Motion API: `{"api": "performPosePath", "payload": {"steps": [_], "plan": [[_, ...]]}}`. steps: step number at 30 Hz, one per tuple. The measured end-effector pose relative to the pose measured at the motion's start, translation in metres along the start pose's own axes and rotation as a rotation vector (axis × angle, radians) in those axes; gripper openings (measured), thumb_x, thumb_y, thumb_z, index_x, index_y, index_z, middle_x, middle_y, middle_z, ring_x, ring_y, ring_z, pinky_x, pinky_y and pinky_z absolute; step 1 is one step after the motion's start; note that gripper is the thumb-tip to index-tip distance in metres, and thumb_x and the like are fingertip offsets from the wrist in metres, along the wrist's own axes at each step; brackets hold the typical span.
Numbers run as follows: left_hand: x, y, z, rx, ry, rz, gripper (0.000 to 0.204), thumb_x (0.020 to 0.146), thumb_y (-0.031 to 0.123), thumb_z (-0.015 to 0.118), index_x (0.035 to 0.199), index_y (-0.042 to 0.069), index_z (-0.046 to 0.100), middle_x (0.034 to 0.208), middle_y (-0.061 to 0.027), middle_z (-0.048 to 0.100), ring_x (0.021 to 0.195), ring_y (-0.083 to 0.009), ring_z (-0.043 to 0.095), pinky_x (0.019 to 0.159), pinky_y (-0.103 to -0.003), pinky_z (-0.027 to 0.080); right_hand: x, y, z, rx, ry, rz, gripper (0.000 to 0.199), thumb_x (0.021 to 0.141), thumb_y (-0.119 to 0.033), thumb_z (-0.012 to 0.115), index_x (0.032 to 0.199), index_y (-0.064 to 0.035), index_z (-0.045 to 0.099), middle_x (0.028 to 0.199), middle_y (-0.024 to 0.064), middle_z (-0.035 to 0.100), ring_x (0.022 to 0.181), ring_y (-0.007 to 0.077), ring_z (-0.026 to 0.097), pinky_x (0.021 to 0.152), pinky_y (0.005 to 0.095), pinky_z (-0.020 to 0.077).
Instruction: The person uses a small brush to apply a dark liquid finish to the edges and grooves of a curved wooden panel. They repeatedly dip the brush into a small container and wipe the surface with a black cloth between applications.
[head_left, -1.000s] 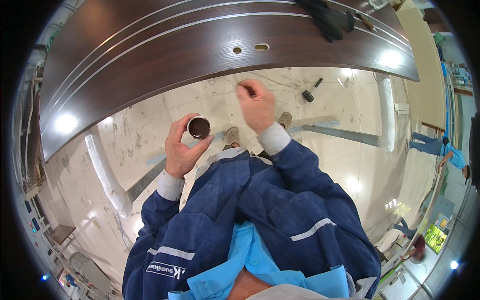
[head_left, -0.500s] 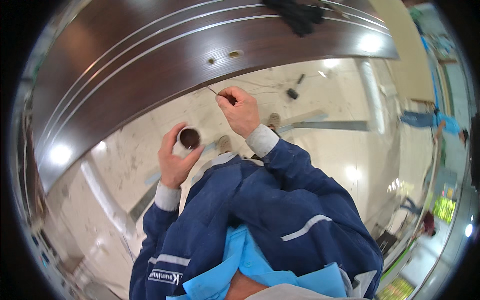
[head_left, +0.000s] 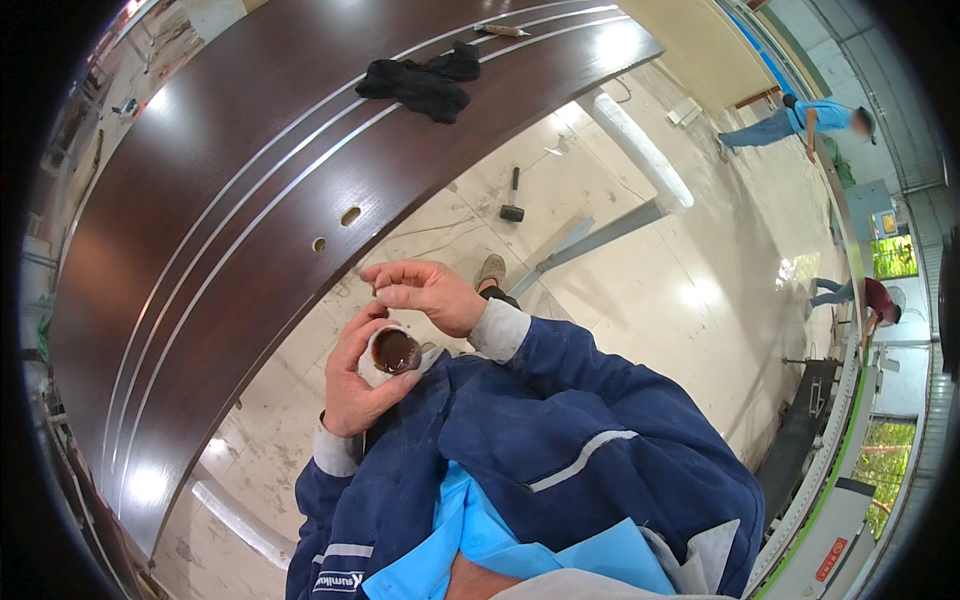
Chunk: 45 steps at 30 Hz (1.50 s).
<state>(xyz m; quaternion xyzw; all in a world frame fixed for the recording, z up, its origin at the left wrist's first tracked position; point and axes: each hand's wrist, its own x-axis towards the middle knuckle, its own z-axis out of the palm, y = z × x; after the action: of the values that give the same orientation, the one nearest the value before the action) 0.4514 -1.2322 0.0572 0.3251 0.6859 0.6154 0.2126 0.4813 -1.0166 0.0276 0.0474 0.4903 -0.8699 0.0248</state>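
My left hand (head_left: 352, 385) wraps round a small white cup (head_left: 366, 368) low in front of me. Dark brown liquid (head_left: 396, 350) fills part of it. Just above the cup, my right hand (head_left: 430, 295) is closed in a pinch, its fingertips close to the left fingers. Of the thin stick-like tool seen in that pinch a moment ago, hardly anything shows now; the fingers hide it. Beyond both hands lies a large dark brown glossy panel (head_left: 255, 215) with silvery inlaid lines and two small cut-outs near its close edge.
A black cloth (head_left: 425, 88) and a tube-like item (head_left: 502, 30) lie on the panel. On the tiled floor are a black-headed mallet (head_left: 512, 212) and a grey support leg (head_left: 600, 238). White wrapped rolls (head_left: 640, 150) show under the panel. Two people (head_left: 815, 115) stand farther right.
My right hand has drawn back from the panel's edge to beside the cup, and the stick is now hidden. The view has turned, so the panel and cloth appear shifted left.
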Motion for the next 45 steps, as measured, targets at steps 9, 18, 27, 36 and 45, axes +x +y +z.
{"api": "performPosePath", "payload": {"steps": [9, 18, 27, 36, 45], "plan": [[0.040, 0.018, -0.001, -0.241, 0.034, -0.188, 0.066, 0.075, 0.020, 0.092, 0.133, 0.002, 0.067, 0.141, -0.0126, 0.061, 0.130, -0.0261, 0.060, 0.112, -0.040, 0.045, 0.043, -0.042, -0.011, 0.095, -0.262, 0.227, 0.019, 0.100, -0.020, 0.074, 0.112, -0.0044, 0.076, 0.146, 0.0126, 0.061, 0.125, 0.0199, 0.061, 0.109, 0.0368, 0.0456], [0.094, 0.031, 0.003, 0.013, 0.215, -0.098, 0.067, 0.068, 0.017, 0.090, 0.130, 0.002, 0.070, 0.138, -0.0136, 0.063, 0.127, -0.0255, 0.062, 0.110, -0.039, 0.047, 0.187, -0.161, -0.108, -1.355, 0.454, -0.698, 0.049, 0.093, -0.044, 0.074, 0.127, -0.0088, 0.072, 0.130, 0.0234, 0.064, 0.117, 0.0404, 0.062, 0.100, 0.0497, 0.0497], [0.183, 0.030, 0.036, 0.048, 0.237, -0.155, 0.065, 0.070, 0.024, 0.089, 0.128, 0.001, 0.070, 0.138, -0.0124, 0.062, 0.126, -0.0244, 0.063, 0.107, -0.038, 0.050, 0.188, -0.132, -0.174, -1.671, 0.029, -0.589, 0.027, 0.090, -0.030, 0.074, 0.107, -0.0091, 0.074, 0.123, 0.0143, 0.066, 0.124, 0.0348, 0.059, 0.105, 0.0516, 0.0474], [0.237, 0.030, 0.050, 0.042, 0.238, -0.211, 0.065, 0.069, 0.027, 0.088, 0.127, 0.002, 0.071, 0.137, -0.0138, 0.062, 0.125, -0.0257, 0.063, 0.108, -0.039, 0.050, 0.109, -0.298, -0.497, -2.069, 0.704, -0.114, 0.034, 0.099, -0.015, 0.062, 0.128, 0.0020, 0.067, 0.135, 0.0233, 0.064, 0.132, 0.0422, 0.056, 0.113, 0.0483, 0.0461], [0.245, 0.028, 0.057, 0.128, 0.224, -0.273, 0.070, 0.068, 0.036, 0.089, 0.127, 0.002, 0.071, 0.135, -0.0151, 0.062, 0.126, -0.0283, 0.062, 0.108, -0.041, 0.049, 0.116, -0.406, -0.685, -1.606, 1.454, -0.028, 0.050, 0.096, -0.048, 0.064, 0.122, -0.0080, 0.078, 0.123, 0.0211, 0.075, 0.117, 0.0383, 0.071, 0.102, 0.0448, 0.0540]]}}
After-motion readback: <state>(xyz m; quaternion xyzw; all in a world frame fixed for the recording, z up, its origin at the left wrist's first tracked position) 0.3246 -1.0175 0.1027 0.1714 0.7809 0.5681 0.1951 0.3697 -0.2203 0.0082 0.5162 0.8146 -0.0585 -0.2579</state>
